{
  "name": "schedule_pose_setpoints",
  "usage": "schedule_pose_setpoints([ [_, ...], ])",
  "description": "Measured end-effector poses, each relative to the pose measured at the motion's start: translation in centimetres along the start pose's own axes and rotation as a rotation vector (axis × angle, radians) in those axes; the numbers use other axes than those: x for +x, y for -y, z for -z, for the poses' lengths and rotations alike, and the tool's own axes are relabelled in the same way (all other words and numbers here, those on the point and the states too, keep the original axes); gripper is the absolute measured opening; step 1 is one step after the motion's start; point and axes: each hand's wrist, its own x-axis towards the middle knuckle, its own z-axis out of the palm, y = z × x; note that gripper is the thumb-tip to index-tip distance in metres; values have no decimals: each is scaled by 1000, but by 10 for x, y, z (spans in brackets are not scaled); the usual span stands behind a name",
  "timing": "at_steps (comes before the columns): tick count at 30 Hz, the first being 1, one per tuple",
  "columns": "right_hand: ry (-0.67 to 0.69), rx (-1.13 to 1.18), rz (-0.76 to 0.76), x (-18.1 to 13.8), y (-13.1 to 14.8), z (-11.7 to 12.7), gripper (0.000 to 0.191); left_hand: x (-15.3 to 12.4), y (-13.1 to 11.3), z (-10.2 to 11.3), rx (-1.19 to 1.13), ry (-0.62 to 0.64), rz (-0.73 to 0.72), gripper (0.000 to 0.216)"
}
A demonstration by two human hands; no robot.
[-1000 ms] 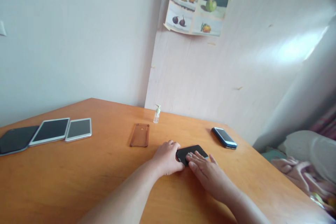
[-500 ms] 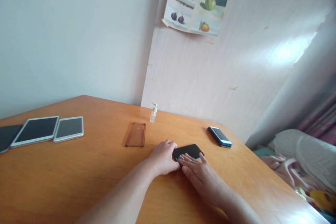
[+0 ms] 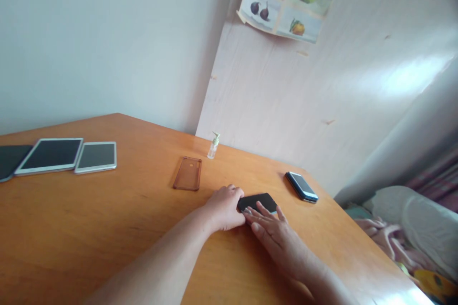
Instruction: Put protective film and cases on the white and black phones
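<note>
A black phone point(image 3: 263, 199) lies flat on the orange wooden table point(image 3: 107, 228), a little right of the middle. My left hand point(image 3: 224, 207) grips its left end with curled fingers. My right hand point(image 3: 274, 233) lies flat with fingers stretched out over the phone's near half, pressing on it. Only the phone's far right part shows.
A brown translucent phone case point(image 3: 188, 173) and a small pump bottle point(image 3: 213, 146) sit behind my hands. A blue-edged phone point(image 3: 301, 187) lies to the right. Three tablets point(image 3: 50, 155) line the far left. A bed with pillows point(image 3: 415, 219) stands past the table's right edge.
The camera has tilted and shifted, so everything sits a little differently in frame. My right hand has slid slightly further over the black phone. The left hand keeps its grip.
</note>
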Motion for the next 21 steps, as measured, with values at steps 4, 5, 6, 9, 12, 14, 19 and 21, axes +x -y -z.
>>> schedule_pose_setpoints([
  [4,-121,-114,-299,7,-36,1,52,0,0,-1,20,10,-7,34],
  [5,-143,-146,-355,8,-42,2,53,0,0,-1,21,13,-2,38],
  [6,-152,-168,-380,9,-45,1,53,0,-1,-1,20,15,6,42],
  [9,-128,-135,-280,7,-34,-1,53,0,-4,-1,24,1,31,51],
  [12,-65,-22,-74,3,-10,-5,50,-1,-6,-1,48,-31,42,44],
  [14,-43,15,-26,3,-4,-5,49,-1,-6,-2,58,-39,43,41],
  [19,-134,-90,-322,12,-39,0,54,-1,-6,-1,43,-7,60,54],
  [21,-174,-143,-413,15,-51,1,55,-1,-7,-1,38,0,66,57],
])
